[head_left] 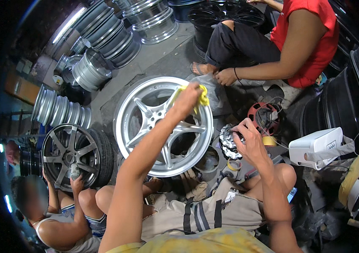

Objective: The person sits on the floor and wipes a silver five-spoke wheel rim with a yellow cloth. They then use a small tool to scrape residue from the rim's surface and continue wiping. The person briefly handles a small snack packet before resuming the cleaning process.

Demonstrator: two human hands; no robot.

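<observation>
A silver five-spoke wheel rim (120, 126) lies face up in front of me, its centre pierced by a ring of bolt holes. Over its far right edge, my left hand (188, 99) is closed on a bright yellow cloth (204, 96), which touches the rim. Off the rim's right side, my right hand (250, 141) is raised with its fingers curled. Something dark and small may sit between thumb and fingers, but I cannot make it out. A crumpled black-and-white cloth-like bundle (226, 145) lies beside that hand.
At left, a person holds a dark wheel (70, 157) beside a tyre (104, 156). Another person in red (310, 38) sits far right. Stacked rims (107, 36) stand at the back. To my right are a white box (314, 147), tape rolls (269, 141) and a red reel (257, 113).
</observation>
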